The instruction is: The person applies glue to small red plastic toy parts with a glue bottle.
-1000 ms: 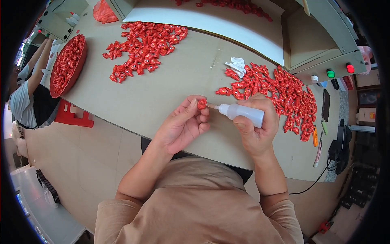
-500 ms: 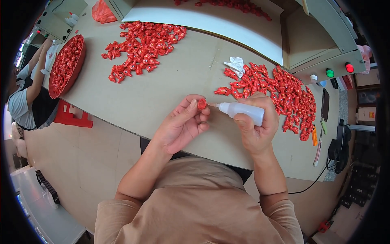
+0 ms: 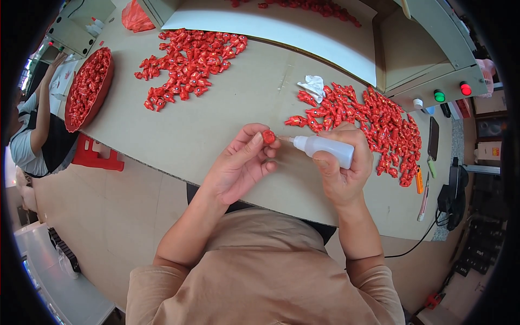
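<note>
While each hand grips, left hand (image 3: 241,168) a red piece (image 3: 268,136), right hand (image 3: 344,173) a squeeze bottle (image 3: 325,150), red heaps (image 3: 189,57) dot the tan table (image 3: 216,124).

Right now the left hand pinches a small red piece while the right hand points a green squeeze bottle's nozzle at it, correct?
Not quite: the bottle is white, not green, as the head view shows. The rest holds: the left hand pinches a small red piece, and the right hand points the bottle's nozzle at it.

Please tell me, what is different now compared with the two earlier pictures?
Almost nothing. The left hand still pinches the small red piece, and the right hand still holds the white squeeze bottle, its nozzle at the piece. The red piles lie unchanged.
</note>
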{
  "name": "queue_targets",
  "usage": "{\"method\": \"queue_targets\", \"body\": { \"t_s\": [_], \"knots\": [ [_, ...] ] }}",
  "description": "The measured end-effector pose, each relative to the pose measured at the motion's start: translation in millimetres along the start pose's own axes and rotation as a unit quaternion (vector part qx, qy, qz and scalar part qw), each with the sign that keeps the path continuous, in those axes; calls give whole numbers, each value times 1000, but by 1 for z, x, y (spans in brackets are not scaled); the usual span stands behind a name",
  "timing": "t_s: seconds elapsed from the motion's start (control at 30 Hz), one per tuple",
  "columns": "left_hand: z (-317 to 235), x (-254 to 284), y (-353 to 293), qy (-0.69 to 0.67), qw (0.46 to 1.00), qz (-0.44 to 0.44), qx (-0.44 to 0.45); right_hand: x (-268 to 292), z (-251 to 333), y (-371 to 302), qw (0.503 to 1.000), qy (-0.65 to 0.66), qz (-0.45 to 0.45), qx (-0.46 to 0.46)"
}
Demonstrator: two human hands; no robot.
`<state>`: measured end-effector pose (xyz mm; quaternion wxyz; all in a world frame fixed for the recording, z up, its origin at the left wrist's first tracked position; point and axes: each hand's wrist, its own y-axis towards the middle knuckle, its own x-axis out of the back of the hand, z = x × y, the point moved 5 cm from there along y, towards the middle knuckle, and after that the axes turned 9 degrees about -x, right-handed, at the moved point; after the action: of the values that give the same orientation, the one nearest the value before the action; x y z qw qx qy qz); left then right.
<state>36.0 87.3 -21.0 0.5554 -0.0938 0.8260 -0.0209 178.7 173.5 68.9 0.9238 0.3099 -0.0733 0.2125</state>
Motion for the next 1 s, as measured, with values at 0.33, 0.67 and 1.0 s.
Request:
{"method": "queue_targets", "body": {
  "t_s": [0.33, 0.67, 1.0],
  "knots": [
    [-2, -3, -2, 17, 1000, -10, -15, 1, 2, 0, 1000, -23, 2, -8],
    [-2, 1, 2, -1, 999, -13, -34, 2, -2, 2, 999, -20, 16, -33],
    [-15, 4, 2, -75, 996, -26, -28, 20, -33, 33, 931, 183, 22, -316]
  ]
}}
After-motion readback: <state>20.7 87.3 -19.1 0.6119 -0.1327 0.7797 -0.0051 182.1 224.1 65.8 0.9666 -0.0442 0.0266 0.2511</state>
